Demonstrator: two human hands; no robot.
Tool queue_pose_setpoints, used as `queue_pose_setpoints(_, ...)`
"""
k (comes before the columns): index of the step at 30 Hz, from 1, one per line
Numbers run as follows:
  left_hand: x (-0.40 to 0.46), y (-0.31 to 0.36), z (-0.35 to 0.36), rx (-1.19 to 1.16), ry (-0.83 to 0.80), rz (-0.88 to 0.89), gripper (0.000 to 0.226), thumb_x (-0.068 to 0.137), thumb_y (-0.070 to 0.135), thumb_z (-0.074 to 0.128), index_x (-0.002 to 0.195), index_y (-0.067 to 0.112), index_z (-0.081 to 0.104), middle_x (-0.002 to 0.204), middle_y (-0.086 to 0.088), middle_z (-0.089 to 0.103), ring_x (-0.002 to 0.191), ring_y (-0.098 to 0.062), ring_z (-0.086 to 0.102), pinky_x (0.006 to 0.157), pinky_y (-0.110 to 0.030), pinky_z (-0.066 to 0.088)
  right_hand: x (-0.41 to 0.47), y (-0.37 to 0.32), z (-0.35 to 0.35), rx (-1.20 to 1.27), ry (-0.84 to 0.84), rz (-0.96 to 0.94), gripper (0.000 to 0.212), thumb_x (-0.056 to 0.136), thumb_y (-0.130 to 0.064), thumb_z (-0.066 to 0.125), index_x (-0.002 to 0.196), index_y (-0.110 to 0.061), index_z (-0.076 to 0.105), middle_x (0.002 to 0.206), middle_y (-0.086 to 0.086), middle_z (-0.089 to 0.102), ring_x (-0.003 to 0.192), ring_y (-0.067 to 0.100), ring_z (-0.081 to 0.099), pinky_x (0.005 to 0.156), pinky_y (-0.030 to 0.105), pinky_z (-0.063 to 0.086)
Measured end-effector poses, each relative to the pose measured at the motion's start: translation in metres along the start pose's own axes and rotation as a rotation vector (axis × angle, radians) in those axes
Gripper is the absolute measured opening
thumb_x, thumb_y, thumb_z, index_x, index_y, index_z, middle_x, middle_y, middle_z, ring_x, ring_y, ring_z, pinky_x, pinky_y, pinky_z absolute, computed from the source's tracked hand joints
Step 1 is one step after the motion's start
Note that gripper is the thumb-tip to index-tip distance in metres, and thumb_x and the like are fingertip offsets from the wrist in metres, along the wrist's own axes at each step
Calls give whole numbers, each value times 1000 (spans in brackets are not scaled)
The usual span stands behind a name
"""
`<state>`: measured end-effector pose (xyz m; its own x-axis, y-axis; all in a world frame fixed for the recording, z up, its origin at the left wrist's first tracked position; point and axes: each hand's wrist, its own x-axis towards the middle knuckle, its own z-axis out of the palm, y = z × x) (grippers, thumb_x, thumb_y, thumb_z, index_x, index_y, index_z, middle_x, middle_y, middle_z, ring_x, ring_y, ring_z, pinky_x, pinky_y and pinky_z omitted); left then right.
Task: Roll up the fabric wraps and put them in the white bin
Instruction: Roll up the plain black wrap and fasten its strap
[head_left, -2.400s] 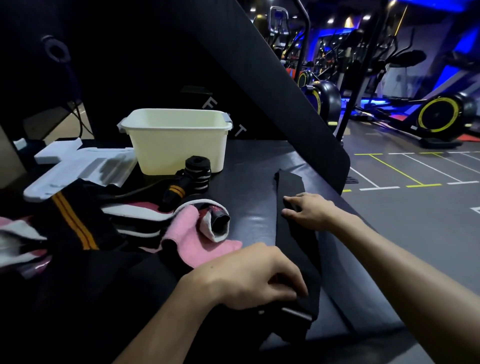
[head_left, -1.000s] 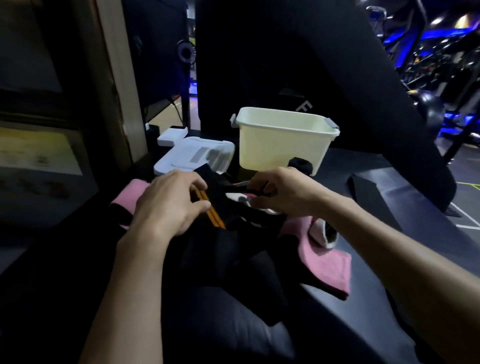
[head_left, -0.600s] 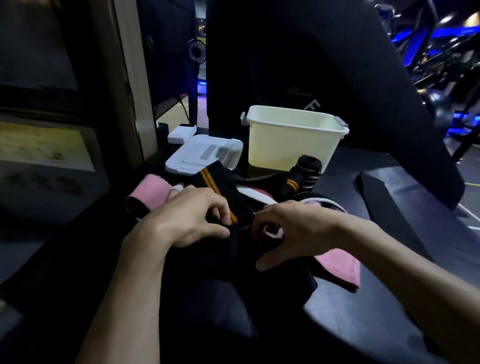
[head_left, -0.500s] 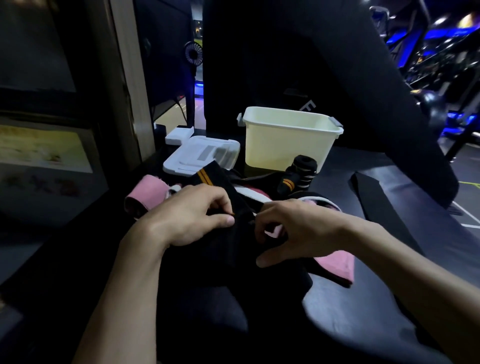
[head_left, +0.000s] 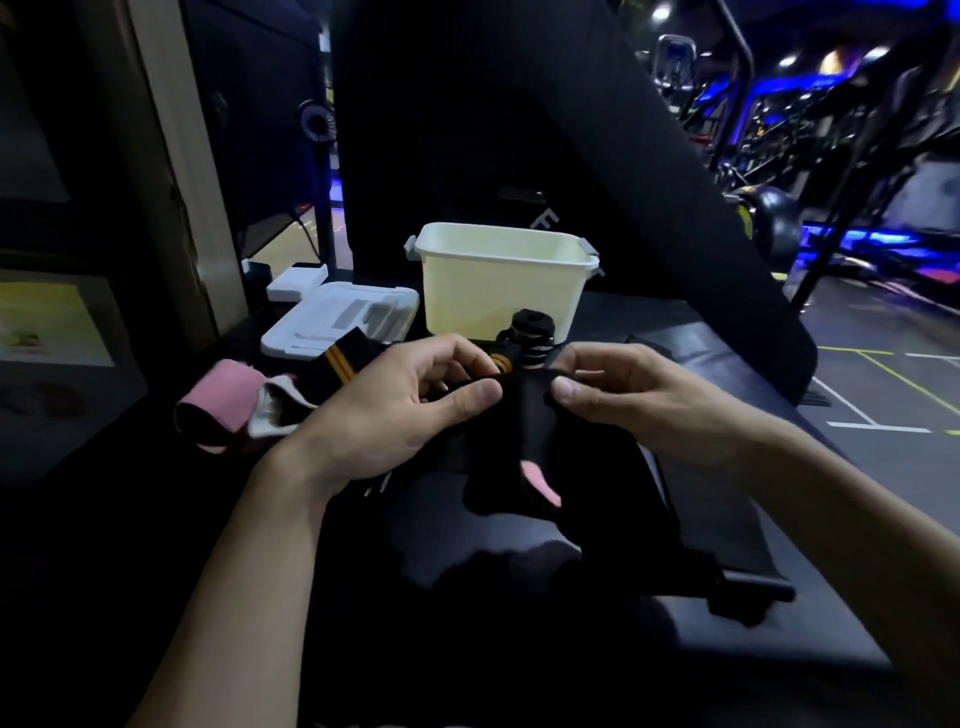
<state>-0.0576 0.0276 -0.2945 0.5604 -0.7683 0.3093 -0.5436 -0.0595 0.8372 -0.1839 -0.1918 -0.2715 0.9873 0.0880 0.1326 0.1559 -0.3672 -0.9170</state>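
I held a black wrap (head_left: 519, 415) up in front of me with both hands. My left hand (head_left: 395, 410) pinched one side of its top edge between thumb and fingers, and my right hand (head_left: 639, 400) pinched the other side, so both hands were closed on the cloth, close together with a small gap between them. The rest of the wrap hung down, dark and floppy, with a bit of pink (head_left: 540, 480) showing near the bottom. The white bin (head_left: 501, 291) sat farther away on the black bench (head_left: 727, 519), just past my hands, and I could not see anything inside it. A rolled wrap (head_left: 532, 338) stood right in front of the bin, and a pink wrap (head_left: 223, 400) lay off to the left. I thought the best way was to pull the edge flat and tight first, then roll it small and even, so it would not come loose.
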Motion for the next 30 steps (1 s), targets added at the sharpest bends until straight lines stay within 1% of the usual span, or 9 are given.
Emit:
queue_pose_setpoints(2,5,2,6,-5,-88,-28,36,84,56,75,115,39,67,107,5,69,98,-12,67,88,-36,55,-12,-1,-11,18,85,-21,16,95,-27,65,91,-12,66,85,9,64,75,17,57,66,25,45)
queue_pose_setpoints(4,10,5,14,41,-164,-25,52,76,63,80,123,49,61,114,17,66,111,9,60,95,-22,48,-24,-4,-23,53,188,-25,11,94,-20,63,88,-11,65,79,3,67,68,8,60,61,16,47)
queue_pose_setpoints(7,18,12,26,64,-154,-20,59,69,53,86,123,51,62,115,27,65,113,26,50,93,-5,39,-41,-5,-43,49,289,-17,11,91,-18,63,89,-8,66,73,-3,66,63,2,57,56,11,44)
queue_pose_setpoints(12,31,16,42,2,-128,2,49,72,39,85,118,44,70,108,24,71,109,3,66,94,-19,50,-59,-10,-68,46,404,41,19,86,-21,68,92,-3,71,75,3,67,63,6,59,57,14,47)
queue_pose_setpoints(16,42,16,50,-127,-96,8,39,81,28,82,119,29,72,110,9,77,104,-11,73,85,-20,56,-65,-20,-88,93,483,130,23,85,-29,71,93,-8,72,74,8,58,58,8,53,49,19,42)
queue_pose_setpoints(19,52,15,60,-205,-58,-25,43,76,30,82,118,25,72,101,2,78,91,-13,75,75,-23,60,-66,-23,-95,118,537,134,18,83,-32,69,85,-14,70,64,-1,51,46,2,42,39,16,35)
queue_pose_setpoints(21,58,12,67,-270,2,-52,47,70,30,83,116,25,73,92,4,75,84,-11,73,70,-21,58,-66,-23,-98,142,543,145,17,83,-32,69,85,-15,68,63,-3,53,45,3,44,39,16,38)
queue_pose_setpoints(26,74,0,79,-413,180,-59,60,65,27,85,122,17,69,111,-13,74,107,-27,72,90,-37,61,-67,-6,-101,126,541,233,8,91,-13,67,98,-8,67,73,1,65,57,8,60,46,20,51)
queue_pose_setpoints(30,82,-1,83,-453,261,-50,39,83,6,79,120,10,70,111,-13,76,108,-29,73,93,-35,60,-63,24,-98,27,452,318,19,92,3,66,106,-10,65,80,6,65,63,12,59,56,20,50)
